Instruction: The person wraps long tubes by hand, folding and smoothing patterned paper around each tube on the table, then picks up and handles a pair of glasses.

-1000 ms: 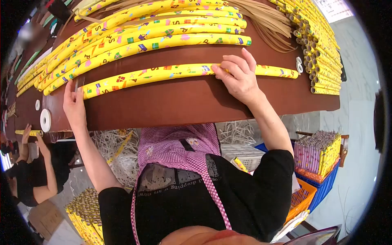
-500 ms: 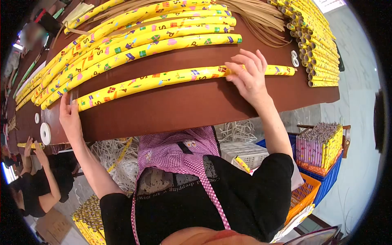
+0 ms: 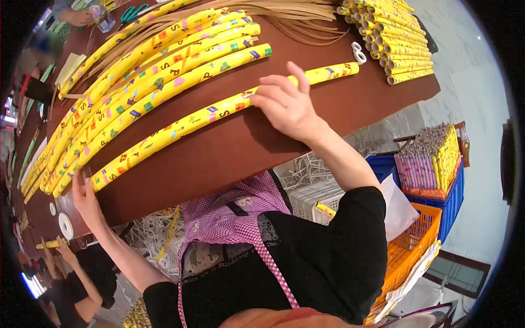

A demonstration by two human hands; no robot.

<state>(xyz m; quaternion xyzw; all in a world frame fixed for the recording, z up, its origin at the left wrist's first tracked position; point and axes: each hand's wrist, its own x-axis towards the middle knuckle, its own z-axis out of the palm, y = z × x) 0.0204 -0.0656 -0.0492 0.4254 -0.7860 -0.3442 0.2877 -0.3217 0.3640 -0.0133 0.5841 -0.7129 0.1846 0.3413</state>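
Observation:
A long yellow patterned tube (image 3: 180, 127) lies slantwise on the brown table. At its lower left end is my left hand (image 3: 87, 203), fingers apart, the fingertips beside the tube's end and not wrapped round it. My right hand (image 3: 285, 104) is over the right half of the tube, its fingers loosely bent and spread, with the index finger raised; whether the fingertips press on the tube is hard to tell. Behind it lie several similar yellow tubes (image 3: 164, 94) in a loose row.
Stacked yellow tubes (image 3: 402, 52), brown strips (image 3: 306, 24) and small white rolls (image 3: 358, 53) lie toward the back right. A larger white roll (image 3: 65, 226) is at the left edge. An orange crate (image 3: 418, 235) stands right. A co-worker's hands (image 3: 60, 252) show lower left.
The view has turned, so the table and tubes slope more steeply. My right hand has opened from a closer grasp on the tube. My left hand stays by the left end.

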